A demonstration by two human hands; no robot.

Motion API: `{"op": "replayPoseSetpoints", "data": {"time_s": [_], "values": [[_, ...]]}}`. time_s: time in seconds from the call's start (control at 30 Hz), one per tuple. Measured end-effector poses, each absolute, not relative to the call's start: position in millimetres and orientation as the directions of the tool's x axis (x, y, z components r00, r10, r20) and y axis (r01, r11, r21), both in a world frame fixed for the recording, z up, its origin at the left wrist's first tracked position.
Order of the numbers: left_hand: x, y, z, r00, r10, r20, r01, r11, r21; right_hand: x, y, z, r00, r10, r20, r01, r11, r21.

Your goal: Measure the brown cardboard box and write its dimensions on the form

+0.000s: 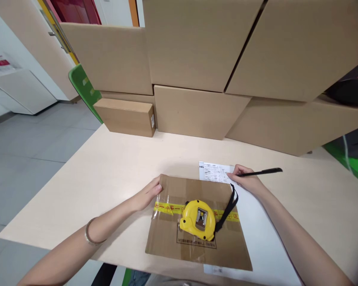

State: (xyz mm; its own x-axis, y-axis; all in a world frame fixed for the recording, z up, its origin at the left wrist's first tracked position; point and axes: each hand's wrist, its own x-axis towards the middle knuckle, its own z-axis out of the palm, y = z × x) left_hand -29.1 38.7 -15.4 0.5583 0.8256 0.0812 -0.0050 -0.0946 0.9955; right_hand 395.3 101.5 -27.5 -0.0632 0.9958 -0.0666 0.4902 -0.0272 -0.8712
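A flat cardboard box [173, 234], sealed with clear and yellow tape, lies on the pale table [107, 171] in front of me. A yellow tape measure [197, 219] with a black strap rests on top of it. My left hand [147, 194] lies against the box's left edge, fingers curled on the far corner. My right hand [247, 181] grips a black pen [261, 172], its tip on a printed paper sheet [214, 171] behind the box. A white sheet [256, 238] lies under my right forearm.
Large stacked cardboard boxes [197, 51] wall off the far side of the table, with a small box [127, 116] at their left. A green chair back [83, 89] shows beyond. Grey floor lies to the left.
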Motion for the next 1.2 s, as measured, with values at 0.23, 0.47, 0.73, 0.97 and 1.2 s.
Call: {"op": "replayPoseSetpoints", "data": {"time_s": [0.23,0.47,0.73,0.97,1.2], "values": [[-31.3,39.6,-18.1,0.558,0.826,0.082,0.000,-0.099,0.995,395.3,102.4,-29.7,-0.071,0.997,-0.030,0.506,0.010,-0.863],[-33.2,39.7,-21.8,0.545,0.834,0.079,0.002,-0.095,0.995,393.8,101.9,-28.1,-0.072,0.997,-0.012,0.509,0.026,-0.861],[-31.8,41.0,-20.7,0.549,0.832,0.080,-0.005,-0.092,0.996,397.1,104.9,-34.2,-0.068,0.998,0.016,0.528,0.050,-0.848],[-28.5,41.6,-17.0,0.547,0.835,0.050,-0.022,-0.046,0.999,392.9,104.0,-33.8,-0.013,0.997,0.073,0.580,0.067,-0.812],[-25.5,40.0,-11.8,0.510,0.859,0.037,-0.046,-0.016,0.999,395.8,108.3,-35.8,-0.043,0.994,0.100,0.585,0.106,-0.804]]}}
